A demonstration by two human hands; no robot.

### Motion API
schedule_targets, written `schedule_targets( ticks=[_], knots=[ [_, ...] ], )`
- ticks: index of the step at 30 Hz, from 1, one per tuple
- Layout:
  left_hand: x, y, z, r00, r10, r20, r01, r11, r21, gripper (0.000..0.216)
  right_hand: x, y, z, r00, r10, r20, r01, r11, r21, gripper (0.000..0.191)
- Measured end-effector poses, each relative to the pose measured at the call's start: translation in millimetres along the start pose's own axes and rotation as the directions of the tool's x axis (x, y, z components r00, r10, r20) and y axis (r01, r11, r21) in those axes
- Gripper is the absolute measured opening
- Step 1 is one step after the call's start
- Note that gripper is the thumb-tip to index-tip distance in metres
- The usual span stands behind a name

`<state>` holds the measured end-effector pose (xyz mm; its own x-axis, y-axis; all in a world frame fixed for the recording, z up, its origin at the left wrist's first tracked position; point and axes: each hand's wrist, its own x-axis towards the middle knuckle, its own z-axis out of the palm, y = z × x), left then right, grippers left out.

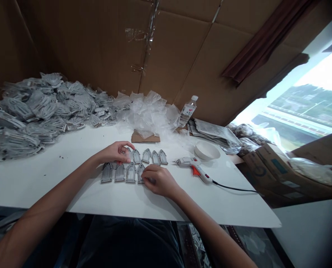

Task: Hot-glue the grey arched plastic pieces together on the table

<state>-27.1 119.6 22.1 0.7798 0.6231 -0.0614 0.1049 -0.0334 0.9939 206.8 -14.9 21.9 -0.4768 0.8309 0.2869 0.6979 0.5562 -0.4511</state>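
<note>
Two rows of small grey arch-shaped pieces with pointed tops lie on the white table (79, 193). At the left end of the back row, the thumb and fingers of my left hand (116, 152) close round one piece, mostly hidden by them. A neighbouring arch-shaped piece (137, 156) lies just right of those fingertips. My right hand (162, 181) is curled, its fingertips gripping the right-hand piece (140, 172) of the front row. Other front-row pieces, such as the leftmost one (107, 173), lie flat below my left hand.
A glue gun (192, 163) with an orange trigger and black cord lies right, by a white bowl (207, 150). Behind are a heap of bagged grey pieces (43, 108), crumpled plastic bags (147, 111), a cardboard scrap (145, 138), a bottle (187, 111) and flat packets (214, 132).
</note>
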Motion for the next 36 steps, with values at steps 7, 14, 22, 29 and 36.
schedule_targets(
  ticks=[7,14,22,29,36],
  knots=[
    [-1,6,5,0.996,-0.009,0.088,0.009,1.0,-0.01,0.059,19,-5,2,0.968,0.227,-0.11,-0.197,0.952,0.234,0.014],
    [1,3,8,0.991,-0.014,0.136,0.012,1.0,0.018,0.045,50,-5,18,0.925,0.368,-0.092,-0.303,0.863,0.404,0.016],
    [3,0,6,0.998,0.006,0.069,-0.007,1.0,0.006,0.033,31,3,-6,0.91,0.347,-0.227,-0.28,0.918,0.28,0.013],
    [2,0,3,1.0,-0.001,-0.021,0.001,1.0,-0.008,0.035,-19,5,-15,0.963,0.187,-0.192,-0.192,0.981,-0.006,0.014],
    [1,3,5,0.999,-0.02,0.043,0.02,1.0,0.007,0.034,-11,0,-13,0.973,0.189,-0.132,-0.187,0.982,0.027,0.006]
  ],
)
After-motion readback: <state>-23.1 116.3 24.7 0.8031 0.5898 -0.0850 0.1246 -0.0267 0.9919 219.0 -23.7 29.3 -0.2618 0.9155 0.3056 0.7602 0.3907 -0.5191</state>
